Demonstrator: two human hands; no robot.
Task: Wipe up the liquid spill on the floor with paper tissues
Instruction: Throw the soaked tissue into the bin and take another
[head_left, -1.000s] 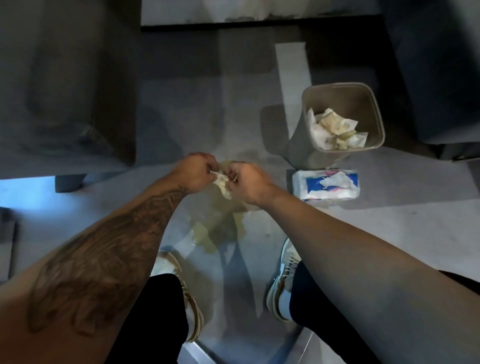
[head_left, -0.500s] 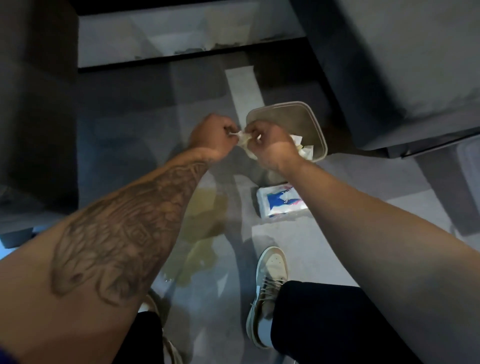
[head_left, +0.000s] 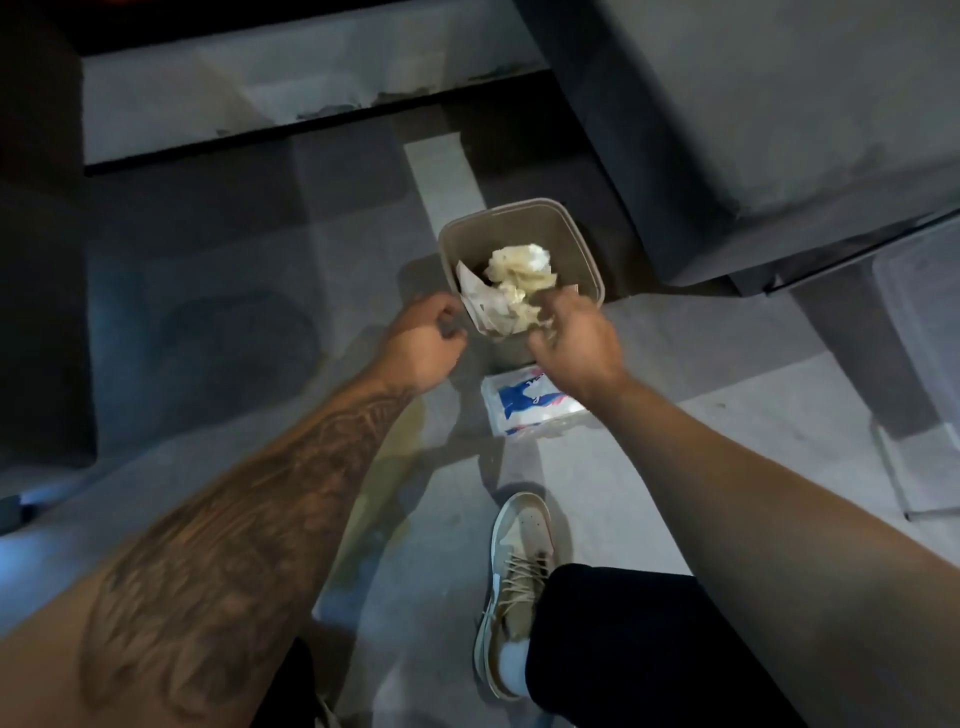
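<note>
A yellow-stained tissue wad (head_left: 519, 270) lies in the beige bin (head_left: 582, 244) on top of other used tissues. My right hand (head_left: 571, 338) hovers over the bin's near rim with its fingers loosely spread just below the wad; motion blur hides whether they touch it. My left hand (head_left: 426, 343) is left of the bin, fingers loosely curled and holding nothing. A yellowish spill (head_left: 400, 467) spreads on the grey floor under my left forearm. The white and blue tissue pack (head_left: 535, 410) lies on the floor in front of the bin, partly behind my right wrist.
A dark sofa (head_left: 779, 130) stands at the right, close to the bin, and dark furniture (head_left: 36, 260) at the left. My right shoe (head_left: 519, 561) is planted below the tissue pack. A clear plastic box (head_left: 924, 364) sits at the far right.
Both hands carried the wet tissue from above the spill to the bin. The hands have parted, and the wad now sits in the bin.
</note>
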